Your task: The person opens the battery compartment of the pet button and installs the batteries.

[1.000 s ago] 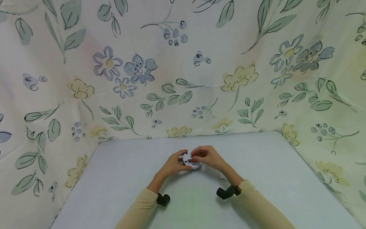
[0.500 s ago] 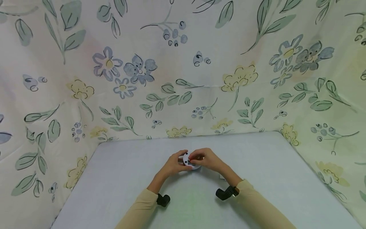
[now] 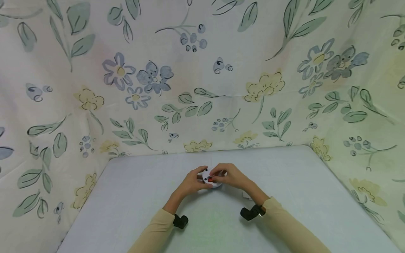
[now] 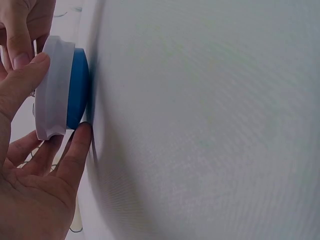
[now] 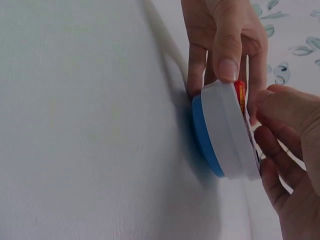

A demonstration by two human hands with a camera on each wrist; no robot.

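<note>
- Floral cloth walls close in a pale grey table (image 3: 284, 182) in the head view. Near its middle, both hands meet on a small round white device (image 3: 211, 179) with a red part showing on top. The left hand (image 3: 193, 181) curls round its left edge; the right hand (image 3: 232, 175) has its fingertips bent onto the red part. The step looks like seating a small piece in the upturned underside, and the next move likely calls for a careful fingertip press while the other hand steadies the body.
- From the left wrist, the device's white rim and blue base (image 4: 76, 90) stand on the table, pinched between thumb (image 4: 22, 82) and a finger.
- From the right wrist, the red part (image 5: 239, 95) sits at the top face, with the right fingers (image 5: 285, 120) curled against it; whether they pinch it I cannot tell.
</note>
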